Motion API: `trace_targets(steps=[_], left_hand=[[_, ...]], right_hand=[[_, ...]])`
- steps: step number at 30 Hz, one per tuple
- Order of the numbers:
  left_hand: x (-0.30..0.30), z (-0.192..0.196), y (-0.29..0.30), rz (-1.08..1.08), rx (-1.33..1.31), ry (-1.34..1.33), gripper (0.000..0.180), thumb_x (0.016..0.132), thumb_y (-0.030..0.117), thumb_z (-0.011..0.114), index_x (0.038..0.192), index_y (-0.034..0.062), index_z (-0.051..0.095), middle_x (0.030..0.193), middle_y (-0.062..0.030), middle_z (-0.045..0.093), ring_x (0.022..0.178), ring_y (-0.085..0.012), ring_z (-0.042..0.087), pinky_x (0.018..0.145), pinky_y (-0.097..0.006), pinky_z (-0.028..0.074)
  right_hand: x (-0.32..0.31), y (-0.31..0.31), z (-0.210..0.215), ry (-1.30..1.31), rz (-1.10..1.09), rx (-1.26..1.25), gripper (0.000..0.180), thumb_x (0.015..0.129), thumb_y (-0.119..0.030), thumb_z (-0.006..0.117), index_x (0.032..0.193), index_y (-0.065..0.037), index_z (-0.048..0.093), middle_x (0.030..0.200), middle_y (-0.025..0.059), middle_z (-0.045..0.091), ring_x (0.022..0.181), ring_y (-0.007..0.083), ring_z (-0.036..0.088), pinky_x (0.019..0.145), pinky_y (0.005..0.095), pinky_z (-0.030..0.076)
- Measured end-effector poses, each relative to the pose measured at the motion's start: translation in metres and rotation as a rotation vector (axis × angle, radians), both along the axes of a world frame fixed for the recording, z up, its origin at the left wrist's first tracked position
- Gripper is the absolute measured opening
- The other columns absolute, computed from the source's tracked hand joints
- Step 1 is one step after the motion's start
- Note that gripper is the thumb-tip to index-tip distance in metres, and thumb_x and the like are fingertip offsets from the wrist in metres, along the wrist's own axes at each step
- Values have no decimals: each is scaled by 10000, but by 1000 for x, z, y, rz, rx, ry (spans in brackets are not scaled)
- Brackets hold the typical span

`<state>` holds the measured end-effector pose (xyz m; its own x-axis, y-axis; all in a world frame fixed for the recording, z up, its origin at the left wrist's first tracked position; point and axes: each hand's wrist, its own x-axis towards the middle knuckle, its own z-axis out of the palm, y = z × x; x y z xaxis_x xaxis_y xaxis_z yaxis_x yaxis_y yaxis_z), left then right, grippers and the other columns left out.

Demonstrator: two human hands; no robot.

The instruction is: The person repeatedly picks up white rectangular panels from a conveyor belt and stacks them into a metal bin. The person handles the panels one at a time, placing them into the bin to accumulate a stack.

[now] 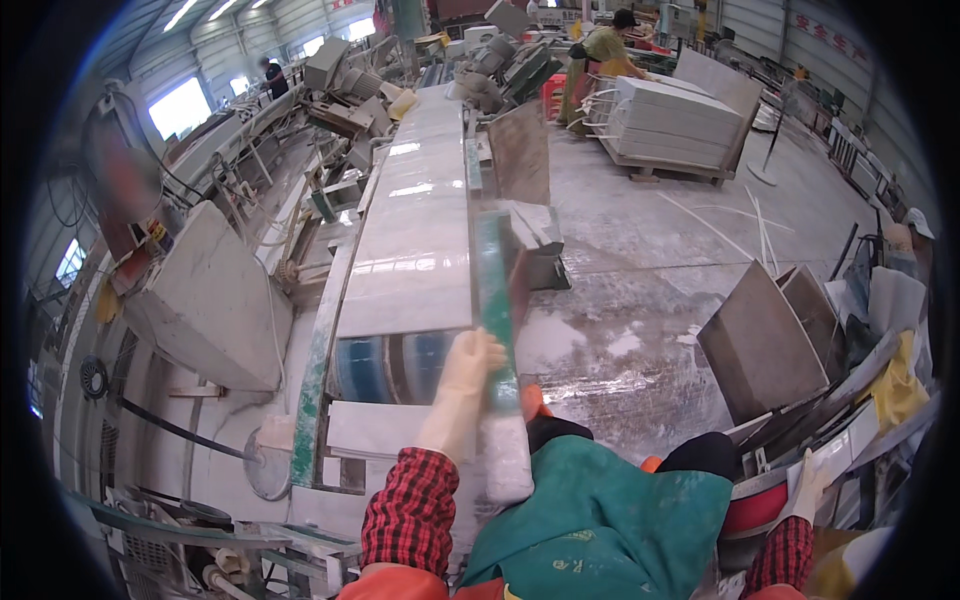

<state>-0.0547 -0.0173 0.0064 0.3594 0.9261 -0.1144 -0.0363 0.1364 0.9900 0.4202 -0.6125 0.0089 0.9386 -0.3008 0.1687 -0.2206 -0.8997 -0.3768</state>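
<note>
My left hand [468,375], in a pale glove with a red plaid sleeve, rests its fingers against a long narrow stone strip [495,300] standing on edge. The strip has a green-tinted edge and a white near end, and it runs along the right side of a roller line. Glossy white slabs [415,230] lie on that line, and a blue roller [385,367] shows just left of the hand. My right hand [806,483], also gloved, hangs low at the right beside leaning slabs, with nothing seen in it. A green apron covers my front.
Dark slabs [760,350] lean at the right on the wet concrete floor [640,260]. A pallet of pale slabs [670,122] stands far back, with a person [600,50] beside it. A grey machine cover [210,300] sits to the left. Another person [273,75] stands far left.
</note>
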Motion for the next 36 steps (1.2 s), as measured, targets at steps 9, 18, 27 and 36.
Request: trace_targets(steps=[9, 18, 27, 36], left_hand=[[34, -5, -17, -158, 844, 392, 411, 982, 196, 634, 1333, -6, 566, 1253, -202, 657, 1166, -322, 635, 1013, -380, 483], [29, -58, -2, -351, 550, 348, 343, 962, 286, 642, 1170, 17, 690, 1166, -180, 704, 1069, -314, 677, 928, -382, 528], [99, 37, -49, -406, -60, -46, 491, 1030, 352, 572, 1378, 8, 542, 1321, -130, 647, 1182, -258, 629, 971, -353, 514], [202, 60, -98, -559, -654, -583, 491, 1059, 288, 531, 1412, -33, 415, 1413, -196, 529, 1255, -306, 583, 1045, -442, 521]], right_hand=[[14, 21, 4, 278, -40, -144, 1042, 701, -637, 813, 1526, -138, 417, 1492, 243, 434, 1325, 453, 492, 1069, 529, 453], [59, -26, -5, -154, 268, 767, 468, 702, -217, 771, 1102, 10, 685, 968, 123, 684, 871, 278, 650, 802, 378, 521], [-3, 178, 102, 95, 746, 1039, 684, 709, -31, 758, 1367, 22, 581, 1170, 80, 665, 1002, 178, 636, 859, 287, 505], [-91, 359, 104, 498, 1552, 716, 931, 512, -41, 874, 1391, -28, 566, 1364, 148, 591, 1228, 261, 587, 1029, 359, 491]])
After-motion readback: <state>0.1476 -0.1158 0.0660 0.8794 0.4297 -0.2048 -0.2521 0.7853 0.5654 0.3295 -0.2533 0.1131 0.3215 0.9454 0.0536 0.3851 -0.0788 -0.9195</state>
